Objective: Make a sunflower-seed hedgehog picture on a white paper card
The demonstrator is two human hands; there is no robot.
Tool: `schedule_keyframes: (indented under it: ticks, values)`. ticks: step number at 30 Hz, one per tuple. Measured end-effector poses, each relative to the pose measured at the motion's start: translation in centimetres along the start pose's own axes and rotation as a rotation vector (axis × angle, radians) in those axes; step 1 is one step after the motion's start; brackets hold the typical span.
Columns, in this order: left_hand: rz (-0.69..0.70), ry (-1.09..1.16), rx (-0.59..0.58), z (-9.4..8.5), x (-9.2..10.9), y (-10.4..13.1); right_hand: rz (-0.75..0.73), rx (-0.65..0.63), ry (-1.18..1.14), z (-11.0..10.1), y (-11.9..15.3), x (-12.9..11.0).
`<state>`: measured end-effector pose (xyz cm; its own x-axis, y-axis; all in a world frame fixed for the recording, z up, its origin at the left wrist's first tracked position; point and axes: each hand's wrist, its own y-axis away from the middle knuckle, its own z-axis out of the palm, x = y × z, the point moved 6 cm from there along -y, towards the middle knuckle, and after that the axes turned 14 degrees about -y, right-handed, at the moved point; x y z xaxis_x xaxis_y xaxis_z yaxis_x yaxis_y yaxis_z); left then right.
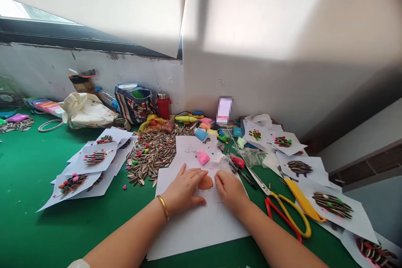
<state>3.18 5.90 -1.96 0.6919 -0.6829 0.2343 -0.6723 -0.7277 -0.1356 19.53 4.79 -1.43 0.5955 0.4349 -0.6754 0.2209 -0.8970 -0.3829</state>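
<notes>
A flattened orange-brown clay patch (206, 183) lies on a white sheet of paper (194, 230), with small drawn legs below it. From the left, my left hand (187, 186) rests on the sheet, fingers stretched out and their tips at the patch's edge. My right hand (230, 192) is on the paper just right of the patch, its fingers curled in and pressed together. Whatever it may pinch is hidden. Beyond the hands sits a lump of pink clay (203, 158) on the paper. A heap of striped sunflower seeds (153, 155) lies to the left.
Large scissors (276, 201) and a yellow utility knife (303, 201) lie at right. Seed-decorated hedgehog pictures (97, 157) are stacked at left, with more pictures (333, 205) at right. Bags (136, 102), a red flask (163, 106) and a phone (224, 110) stand along the wall.
</notes>
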Motion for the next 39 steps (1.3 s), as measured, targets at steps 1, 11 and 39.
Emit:
schedule_keyframes:
  ticks: [1,11,39]
  values:
    - [-0.006,-0.001,-0.001,0.0,0.0,0.0,0.04,-0.033,-0.044,0.4,0.0,0.4]
    - [-0.028,-0.015,0.005,0.1,-0.3,-0.1,0.153,-0.014,-0.204,1.2,-0.2,1.6]
    - [0.016,-0.044,0.019,0.4,-0.6,-0.3,0.163,0.061,-0.128,0.9,-0.9,1.2]
